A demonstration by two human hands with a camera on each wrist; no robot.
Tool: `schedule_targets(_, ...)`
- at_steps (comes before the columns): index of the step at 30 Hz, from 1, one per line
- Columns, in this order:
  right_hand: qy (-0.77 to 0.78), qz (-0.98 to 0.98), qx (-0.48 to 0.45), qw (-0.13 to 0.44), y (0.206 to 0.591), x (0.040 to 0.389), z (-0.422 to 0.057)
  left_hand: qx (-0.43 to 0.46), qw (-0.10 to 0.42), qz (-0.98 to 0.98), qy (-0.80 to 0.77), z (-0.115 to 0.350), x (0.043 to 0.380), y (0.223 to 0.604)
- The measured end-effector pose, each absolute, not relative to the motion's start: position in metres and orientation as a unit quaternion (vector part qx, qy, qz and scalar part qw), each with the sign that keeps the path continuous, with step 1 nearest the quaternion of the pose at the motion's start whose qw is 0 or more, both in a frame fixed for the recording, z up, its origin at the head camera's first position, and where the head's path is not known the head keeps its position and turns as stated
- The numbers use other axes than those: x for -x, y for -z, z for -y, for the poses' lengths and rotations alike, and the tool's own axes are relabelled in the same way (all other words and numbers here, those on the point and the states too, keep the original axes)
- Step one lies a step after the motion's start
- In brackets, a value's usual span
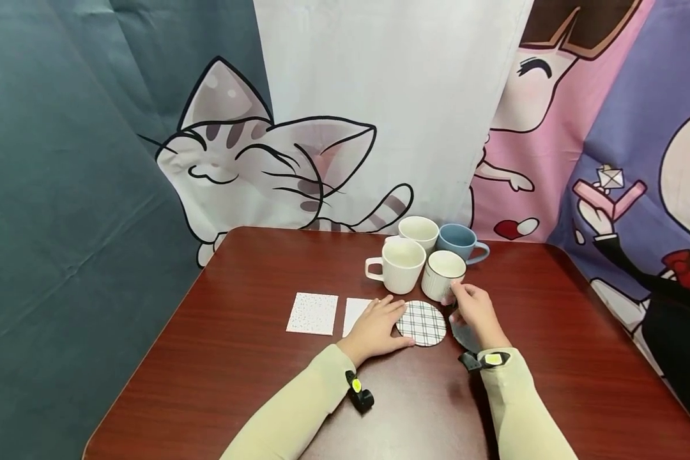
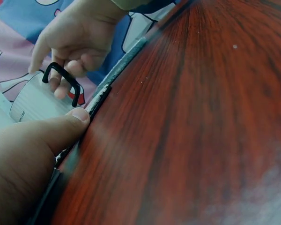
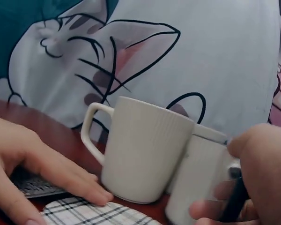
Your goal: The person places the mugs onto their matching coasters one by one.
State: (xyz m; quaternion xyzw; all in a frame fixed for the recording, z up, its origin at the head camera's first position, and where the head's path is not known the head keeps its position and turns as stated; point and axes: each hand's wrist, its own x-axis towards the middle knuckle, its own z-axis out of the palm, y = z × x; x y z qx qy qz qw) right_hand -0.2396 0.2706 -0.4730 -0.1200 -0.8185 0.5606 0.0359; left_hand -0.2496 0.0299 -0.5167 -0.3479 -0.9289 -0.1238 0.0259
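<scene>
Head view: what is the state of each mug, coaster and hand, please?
Front white mug: upright
Rear white mug: upright
Blue mug: upright
Black-rimmed mug: upright
Speckled coaster: flat, uncovered
White coaster: flat, partly covered
Plaid coaster: flat
Grey coaster: partly covered
Left hand: fingers extended
Right hand: fingers curled at black handle

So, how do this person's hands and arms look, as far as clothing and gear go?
Long pale yellow-beige sleeves cover both arms. The left hand and right hand are ungloved. At each cuff sits a black strap with a bright yellow patch and a small black block.
</scene>
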Motion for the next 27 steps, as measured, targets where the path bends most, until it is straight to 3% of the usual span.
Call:
schedule_targets(8, -0.699, 0.712, 0.071, 0.01, 0.489, 0.242, -0.255, 0.341, 0.022, 0.934, 0.109, -0.029, 0.248, 0.514)
schedule_targets(27, -0.735, 0.677, 0.02, 0.038, 0.498, 0.237, -0.256, 0.343, 0.03, 0.934, 0.095, -0.032, 0.247, 0.519)
